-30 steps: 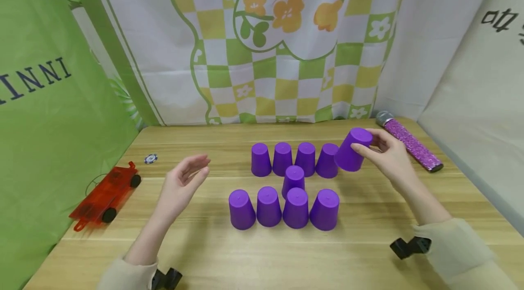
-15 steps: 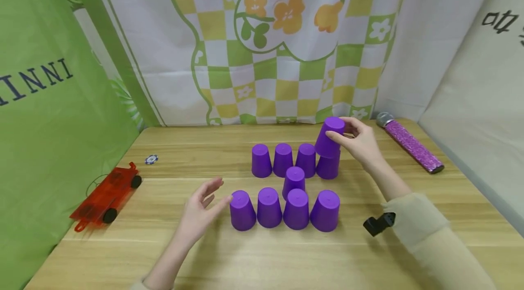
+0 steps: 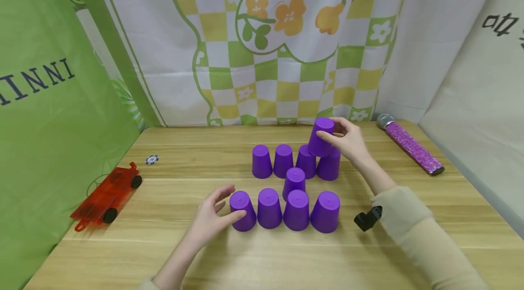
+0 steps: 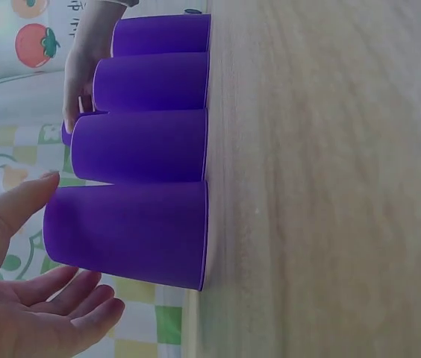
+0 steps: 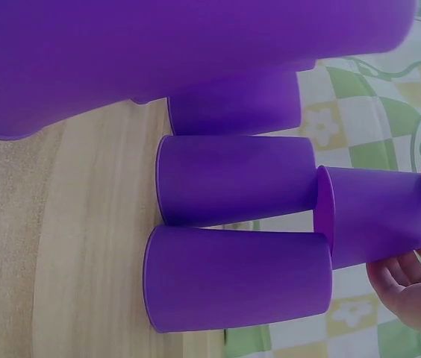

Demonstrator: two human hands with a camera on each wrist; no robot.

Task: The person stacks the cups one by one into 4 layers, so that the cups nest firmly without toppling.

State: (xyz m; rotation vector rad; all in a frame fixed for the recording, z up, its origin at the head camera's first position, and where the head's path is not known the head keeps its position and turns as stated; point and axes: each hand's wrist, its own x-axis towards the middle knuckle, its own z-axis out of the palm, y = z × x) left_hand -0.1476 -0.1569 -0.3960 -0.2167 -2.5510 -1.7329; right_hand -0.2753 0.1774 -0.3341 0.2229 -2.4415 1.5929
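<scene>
My right hand (image 3: 345, 142) pinches an upside-down purple cup (image 3: 321, 137) between thumb and fingers. In the right wrist view the held cup (image 5: 382, 212) has its rim at the tops of the two right-hand cups of the back row, a purple cup (image 5: 236, 179) and the end cup (image 5: 236, 280). My left hand (image 3: 210, 219) spreads its thumb and fingers around the leftmost cup (image 3: 242, 212) of the front row. The left wrist view shows the thumb close to that cup (image 4: 128, 231); whether it touches is unclear. A single cup (image 3: 294, 183) stands between the rows.
Several upside-down cups form each row on the wooden table (image 3: 254, 258). To the left lie a red toy car (image 3: 106, 197) and a poker chip (image 3: 152, 159). A glittery pink microphone (image 3: 413, 147) lies at the right. Printed curtains (image 3: 286, 76) hang behind.
My right hand has carried its cup left, from beside the back row to above its two right-hand cups. My left hand has moved right to the leftmost front cup.
</scene>
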